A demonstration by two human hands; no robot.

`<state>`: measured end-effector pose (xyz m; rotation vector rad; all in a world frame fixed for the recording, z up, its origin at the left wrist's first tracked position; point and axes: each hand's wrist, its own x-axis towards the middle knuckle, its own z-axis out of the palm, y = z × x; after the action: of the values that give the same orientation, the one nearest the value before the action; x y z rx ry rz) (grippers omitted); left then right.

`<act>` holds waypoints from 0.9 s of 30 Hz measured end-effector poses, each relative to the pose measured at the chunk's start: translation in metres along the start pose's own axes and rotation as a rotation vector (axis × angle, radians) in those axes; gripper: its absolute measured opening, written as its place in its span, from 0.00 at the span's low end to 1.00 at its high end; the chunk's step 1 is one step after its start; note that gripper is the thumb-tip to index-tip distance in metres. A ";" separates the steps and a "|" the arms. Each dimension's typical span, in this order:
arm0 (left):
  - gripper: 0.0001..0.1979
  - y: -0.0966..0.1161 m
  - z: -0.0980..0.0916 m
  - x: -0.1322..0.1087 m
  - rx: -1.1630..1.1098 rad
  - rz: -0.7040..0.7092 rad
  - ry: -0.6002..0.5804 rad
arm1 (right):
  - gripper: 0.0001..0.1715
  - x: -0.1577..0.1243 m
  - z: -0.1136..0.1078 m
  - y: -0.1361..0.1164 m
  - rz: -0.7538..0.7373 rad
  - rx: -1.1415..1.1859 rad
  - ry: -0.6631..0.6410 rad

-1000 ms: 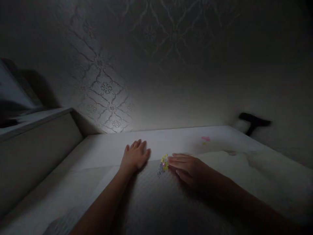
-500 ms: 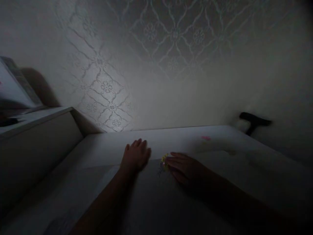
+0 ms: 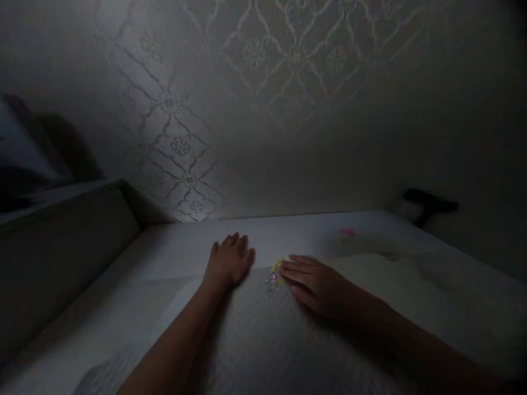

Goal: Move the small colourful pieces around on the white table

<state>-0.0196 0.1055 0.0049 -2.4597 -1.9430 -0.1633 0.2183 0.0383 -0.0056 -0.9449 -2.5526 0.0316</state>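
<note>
Dim light grazes a flower-patterned wall (image 3: 189,159), brightest left of centre and falling into shadow at far right. A white surface (image 3: 288,226) meets the wall's foot; a pale boxy unit (image 3: 74,252) flanks its left side.

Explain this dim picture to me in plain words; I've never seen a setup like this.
There is no machine here, just a person's two bare hands. One camera, worn on the head, looks forward and down, so the forearms enter from the bottom.

The left hand is palm down at a white table, with nothing visible in its grasp. The right hand has its fingertips at a small yellow and silvery cluster; whether they grip it is too dark to tell.

The cluster lies on a pale textured covering, near its far edge. Farther back, to the right, lies a small pink piece. Behind everything is a patterned wall.
</note>
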 end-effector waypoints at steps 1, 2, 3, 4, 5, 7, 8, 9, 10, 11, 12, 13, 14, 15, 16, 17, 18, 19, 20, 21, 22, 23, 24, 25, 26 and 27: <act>0.27 0.000 0.000 0.000 -0.002 0.006 0.002 | 0.23 -0.001 -0.001 0.002 0.014 -0.018 -0.002; 0.27 0.000 -0.001 0.000 -0.005 0.009 0.000 | 0.23 -0.002 -0.001 0.005 0.032 -0.036 -0.003; 0.27 0.000 -0.001 0.000 -0.008 0.007 -0.004 | 0.22 -0.004 -0.002 0.008 0.051 -0.056 -0.001; 0.27 0.000 -0.001 0.000 -0.008 0.005 -0.007 | 0.21 -0.005 -0.003 0.012 0.074 -0.079 -0.002; 0.27 0.000 -0.001 0.000 -0.007 0.005 -0.009 | 0.21 -0.007 -0.004 0.015 0.103 -0.104 -0.005; 0.27 0.000 -0.001 0.000 -0.004 0.000 -0.016 | 0.21 -0.011 -0.006 0.025 0.164 -0.163 -0.022; 0.27 0.000 -0.002 0.000 -0.002 0.000 -0.019 | 0.21 -0.013 -0.007 0.031 0.193 -0.195 -0.036; 0.27 0.000 -0.002 0.000 -0.001 -0.001 -0.020 | 0.21 -0.016 -0.008 0.037 0.226 -0.228 -0.053; 0.27 0.000 -0.002 0.000 -0.001 -0.002 -0.021 | 0.21 -0.019 -0.009 0.044 0.260 -0.261 -0.073; 0.28 0.000 -0.002 0.000 -0.001 -0.006 -0.025 | 0.21 -0.022 -0.010 0.050 0.295 -0.297 -0.088; 0.28 0.001 -0.002 0.001 -0.001 -0.012 -0.029 | 0.22 -0.024 -0.012 0.057 0.330 -0.332 -0.102; 0.28 0.000 -0.002 0.001 -0.001 -0.013 -0.033 | 0.22 -0.027 -0.013 0.063 0.362 -0.367 -0.119; 0.28 0.000 -0.003 0.001 -0.001 -0.013 -0.037 | 0.22 -0.029 -0.015 0.068 0.388 -0.399 -0.140; 0.28 0.000 -0.002 0.001 -0.002 -0.012 -0.041 | 0.21 -0.032 -0.017 0.072 0.413 -0.431 -0.160; 0.28 0.000 -0.002 0.001 -0.003 -0.013 -0.044 | 0.21 -0.034 -0.018 0.076 0.444 -0.461 -0.177; 0.28 0.000 -0.002 0.001 -0.002 -0.013 -0.042 | 0.21 -0.037 -0.020 0.079 0.480 -0.488 -0.190; 0.28 0.000 -0.002 0.001 0.001 -0.010 -0.037 | 0.20 -0.039 -0.021 0.082 0.513 -0.510 -0.196; 0.28 -0.001 -0.001 0.001 0.006 -0.009 -0.031 | 0.20 -0.041 -0.021 0.085 0.546 -0.527 -0.196; 0.28 -0.001 -0.001 0.001 0.010 -0.012 -0.029 | 0.19 -0.043 -0.022 0.088 0.575 -0.539 -0.194; 0.28 -0.002 0.000 0.001 0.014 -0.016 -0.031 | 0.19 -0.045 -0.022 0.091 0.593 -0.543 -0.197; 0.28 -0.002 0.000 0.002 0.017 -0.017 -0.033 | 0.18 -0.047 -0.023 0.094 0.603 -0.544 -0.204; 0.29 -0.002 0.000 0.002 0.017 -0.014 -0.035 | 0.18 -0.049 -0.023 0.096 0.608 -0.546 -0.210; 0.29 -0.002 0.001 0.002 0.017 -0.011 -0.038 | 0.19 -0.051 -0.024 0.099 0.618 -0.546 -0.212; 0.29 -0.003 0.001 0.002 0.015 -0.009 -0.038 | 0.19 -0.052 -0.024 0.101 0.627 -0.544 -0.212; 0.29 -0.003 0.001 0.002 0.014 -0.007 -0.038 | 0.19 -0.053 -0.025 0.104 0.631 -0.535 -0.206; 0.29 -0.002 0.000 0.002 0.014 -0.006 -0.036 | 0.18 -0.053 -0.026 0.105 0.632 -0.521 -0.199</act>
<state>-0.0214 0.1082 0.0045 -2.4656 -1.9588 -0.1063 0.3300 0.0827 -0.0189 -2.0034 -2.3565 -0.3891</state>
